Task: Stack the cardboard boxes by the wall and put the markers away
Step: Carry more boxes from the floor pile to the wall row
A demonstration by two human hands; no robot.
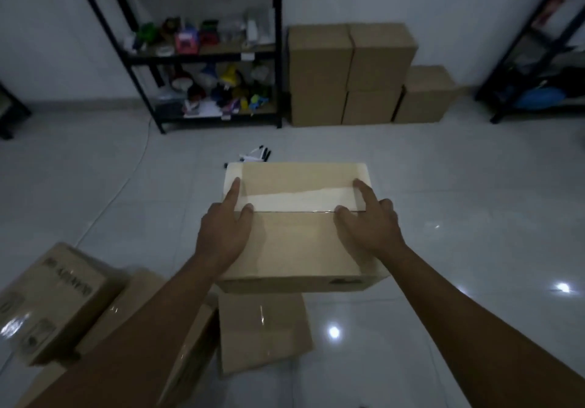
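Observation:
A taped cardboard box (297, 243) is in front of me above the floor, its top facing up. My left hand (223, 233) lies on its left side, with the index finger and thumb stretched flat over the top. On the right side, my right hand (368, 224) rests with straight fingers on the top. Several markers (256, 154) lie on the floor just beyond the box. Against the far wall stands a stack of cardboard boxes (351, 75), with a lower box (425, 95) to its right.
More cardboard boxes (63, 300) lie on the floor at lower left, and one box (262, 335) sits under the held one. A black shelf unit (202, 59) with small items stands left of the stack. Another shelf (538, 53) stands at right. A cable (126, 183) runs across the tiles.

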